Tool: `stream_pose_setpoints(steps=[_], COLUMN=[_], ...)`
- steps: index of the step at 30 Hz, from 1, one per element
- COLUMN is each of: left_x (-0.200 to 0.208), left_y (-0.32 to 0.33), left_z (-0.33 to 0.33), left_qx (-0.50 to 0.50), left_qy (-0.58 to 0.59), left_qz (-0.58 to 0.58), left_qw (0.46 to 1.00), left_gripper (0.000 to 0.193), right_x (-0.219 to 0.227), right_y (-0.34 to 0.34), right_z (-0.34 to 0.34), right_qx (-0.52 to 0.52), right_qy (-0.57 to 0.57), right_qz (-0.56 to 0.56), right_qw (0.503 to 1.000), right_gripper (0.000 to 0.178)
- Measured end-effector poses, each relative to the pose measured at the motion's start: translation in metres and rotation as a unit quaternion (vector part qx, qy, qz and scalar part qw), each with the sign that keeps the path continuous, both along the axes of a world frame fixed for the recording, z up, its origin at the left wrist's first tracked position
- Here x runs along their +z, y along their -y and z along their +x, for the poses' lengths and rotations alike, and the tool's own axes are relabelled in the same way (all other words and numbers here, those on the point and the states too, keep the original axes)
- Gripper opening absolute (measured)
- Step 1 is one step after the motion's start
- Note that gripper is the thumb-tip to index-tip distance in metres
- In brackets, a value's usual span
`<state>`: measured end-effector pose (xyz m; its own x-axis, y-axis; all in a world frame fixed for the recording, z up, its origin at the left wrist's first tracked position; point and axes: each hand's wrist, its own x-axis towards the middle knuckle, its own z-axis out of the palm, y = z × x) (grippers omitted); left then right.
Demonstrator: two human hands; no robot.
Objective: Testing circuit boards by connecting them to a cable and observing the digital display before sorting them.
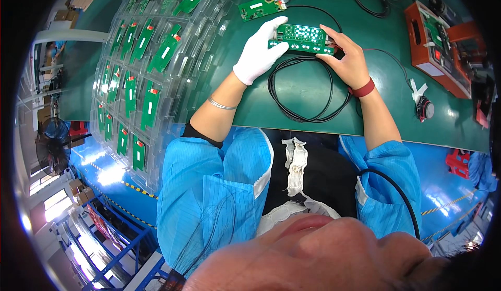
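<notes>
Between my two hands is a green circuit board [302, 38] with rows of lit white LEDs, held level above the green table. My left hand [262, 49], in a white glove, grips its left end with thumb and fingers. Bare, with a dark red band at the wrist, my right hand [348, 55] pinches the right end, where a connector and thin wires show in part. A coiled black cable [271, 90] lies on the table just below the board. Beyond my left fingertips rests another green board [259, 8] with a cable plugged into its right end.
Stacked clear plastic trays [180, 77] with several green boards stand at the left. An orange test box [437, 51] sits at the right, with a small round black speaker-like part [425, 108] near it. More black cable [369, 1] loops across the far side of the green table [386, 116].
</notes>
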<state>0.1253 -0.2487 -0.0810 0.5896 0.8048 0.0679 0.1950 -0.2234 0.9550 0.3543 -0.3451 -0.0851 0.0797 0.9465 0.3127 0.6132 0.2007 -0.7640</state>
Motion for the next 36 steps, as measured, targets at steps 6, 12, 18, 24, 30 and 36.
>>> stream_pose_setpoints(steps=[6,12,18,24,30,36], left_x=[-0.012,0.000,0.004,-0.008,-0.013,-0.007], left_y=[-0.005,-0.002,-0.002,-0.006,-0.001,0.001], left_z=[0.001,0.000,0.001,0.005,0.005,0.010], left_qx=[-0.008,-0.009,-0.004,0.021,0.037,0.025], left_qy=[0.028,0.014,-0.020,-0.030,-0.024,-0.017], left_qz=[0.093,-0.023,0.011,0.175,0.097,0.062], left_qw=[0.995,1.000,1.000,0.984,0.994,0.998], left_gripper=[0.060,0.061,0.062,0.063,0.062,0.065], right_x=[0.001,0.002,0.003,0.003,-0.007,-0.011], right_y=[0.001,0.001,0.000,0.003,0.004,0.000], right_z=[-0.003,-0.002,-0.001,-0.003,-0.004,-0.001], right_qx=[-0.003,-0.004,-0.001,0.001,0.000,-0.017], right_qy=[-0.004,-0.001,-0.010,-0.007,-0.006,0.028], right_qz=[-0.008,-0.002,0.002,0.045,0.054,0.057], right_qw=[1.000,1.000,1.000,0.999,0.999,0.998], right_gripper=[0.064,0.065,0.064,0.063,0.065,0.071])
